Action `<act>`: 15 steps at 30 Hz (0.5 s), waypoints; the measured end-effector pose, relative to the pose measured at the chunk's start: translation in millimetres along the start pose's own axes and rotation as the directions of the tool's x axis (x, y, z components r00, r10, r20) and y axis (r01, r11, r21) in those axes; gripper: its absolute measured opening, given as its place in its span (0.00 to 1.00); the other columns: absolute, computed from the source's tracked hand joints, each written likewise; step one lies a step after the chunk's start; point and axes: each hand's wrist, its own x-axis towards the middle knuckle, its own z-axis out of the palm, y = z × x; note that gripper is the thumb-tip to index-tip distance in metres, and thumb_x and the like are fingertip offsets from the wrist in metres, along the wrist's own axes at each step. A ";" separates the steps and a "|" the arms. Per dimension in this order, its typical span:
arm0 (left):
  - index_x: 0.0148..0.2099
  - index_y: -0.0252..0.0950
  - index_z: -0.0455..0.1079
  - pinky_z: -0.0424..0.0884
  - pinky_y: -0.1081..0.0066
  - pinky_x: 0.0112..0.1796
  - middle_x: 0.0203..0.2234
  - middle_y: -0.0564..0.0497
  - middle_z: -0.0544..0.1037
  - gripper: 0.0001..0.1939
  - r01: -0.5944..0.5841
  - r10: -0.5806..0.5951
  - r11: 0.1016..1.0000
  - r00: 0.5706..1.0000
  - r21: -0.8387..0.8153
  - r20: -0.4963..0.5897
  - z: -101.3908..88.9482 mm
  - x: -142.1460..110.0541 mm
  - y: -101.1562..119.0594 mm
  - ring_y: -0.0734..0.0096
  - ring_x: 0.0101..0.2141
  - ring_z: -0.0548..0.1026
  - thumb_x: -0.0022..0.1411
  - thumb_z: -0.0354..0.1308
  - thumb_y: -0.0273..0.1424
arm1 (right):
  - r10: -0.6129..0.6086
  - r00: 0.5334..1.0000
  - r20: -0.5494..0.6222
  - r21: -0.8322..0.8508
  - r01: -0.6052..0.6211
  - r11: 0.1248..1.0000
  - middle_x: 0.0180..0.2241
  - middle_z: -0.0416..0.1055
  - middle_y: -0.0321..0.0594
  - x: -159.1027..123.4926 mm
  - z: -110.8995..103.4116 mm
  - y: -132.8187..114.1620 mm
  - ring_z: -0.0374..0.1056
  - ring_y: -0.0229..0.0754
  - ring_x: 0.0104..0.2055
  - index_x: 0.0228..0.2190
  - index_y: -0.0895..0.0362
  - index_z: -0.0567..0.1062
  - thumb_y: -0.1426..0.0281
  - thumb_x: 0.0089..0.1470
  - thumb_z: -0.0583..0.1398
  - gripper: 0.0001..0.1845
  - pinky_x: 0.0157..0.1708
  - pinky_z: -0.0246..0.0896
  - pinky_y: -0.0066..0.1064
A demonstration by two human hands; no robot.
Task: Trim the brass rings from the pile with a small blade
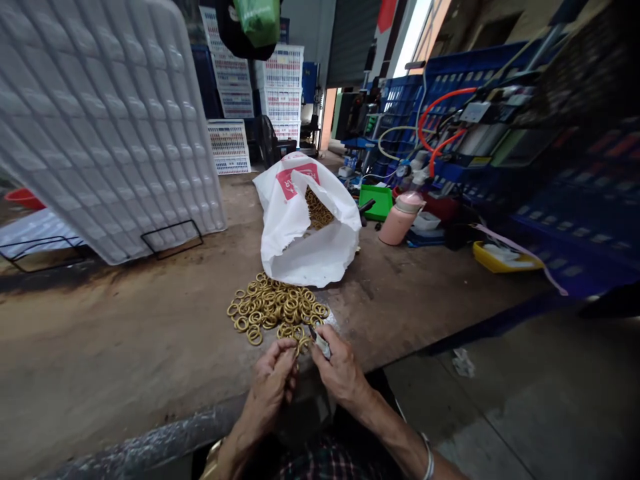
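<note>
Above the front edge of the table, my left hand (273, 375) is closed in a pinch on a brass-coloured ring (303, 345). My right hand (344, 373) is wrapped round a small knife-like tool (321, 343) with a pale handle and a dark tip. That tip points toward the ring, close beside it; whether they touch I cannot tell. Just beyond both hands lies a loose pile of brass-coloured rings (277, 307). Behind the pile, a torn white sack (313, 257) lies with its mouth toward me, and more rings show inside it.
A ribbed translucent plastic panel (115, 120) leans in black wire stands (175, 239) at the left. On the right are a pink bottle (400, 220), a green tray (376, 202), a yellow tray (505, 259) and a machine with orange hoses (480, 133). Stacked white crates (283, 83) stand behind.
</note>
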 end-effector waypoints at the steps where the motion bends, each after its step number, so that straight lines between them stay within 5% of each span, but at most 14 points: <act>1: 0.41 0.36 0.62 0.53 0.82 0.14 0.16 0.60 0.63 0.23 -0.005 0.005 1.000 1.000 0.021 0.000 0.7 -0.5 1.5 0.82 0.14 0.57 0.51 0.54 0.48 | -0.022 1.000 0.009 0.008 0.022 1.000 0.27 0.67 0.37 -0.6 1.2 -2.0 0.63 0.37 0.28 0.32 0.56 0.66 0.70 0.51 0.51 0.06 0.28 0.56 0.26; 7: 0.33 0.35 0.63 0.53 0.79 0.15 0.13 0.60 0.60 0.18 -0.033 0.039 0.984 0.999 0.173 -0.034 0.8 -2.6 1.8 0.80 0.14 0.55 0.54 0.51 0.46 | -0.007 0.998 0.062 0.047 0.004 0.999 0.24 0.65 0.35 0.3 4.2 -4.2 0.60 0.36 0.26 0.29 0.56 0.65 0.67 0.52 0.50 0.07 0.27 0.54 0.25; 12: 0.29 0.34 0.67 0.60 0.75 0.27 0.20 0.54 0.66 0.12 -0.354 0.397 0.825 0.918 0.440 -0.006 -1.9 0.3 -2.8 0.75 0.23 0.64 0.57 0.50 0.37 | 0.145 0.972 0.187 0.136 -0.172 0.976 0.19 0.60 0.31 5.9 -0.9 -10.3 0.55 0.33 0.22 0.23 0.56 0.65 0.62 0.53 0.49 0.13 0.22 0.49 0.24; 15: 0.30 0.34 0.68 0.61 0.74 0.29 0.21 0.54 0.67 0.11 -0.405 0.448 0.785 0.894 0.469 0.022 -1.5 0.5 -2.0 0.74 0.25 0.65 0.57 0.50 0.35 | 0.189 0.941 0.281 0.212 -0.253 0.944 0.17 0.59 0.30 8.2 -4.1 -12.9 0.54 0.33 0.21 0.21 0.56 0.64 0.62 0.54 0.49 0.15 0.21 0.49 0.24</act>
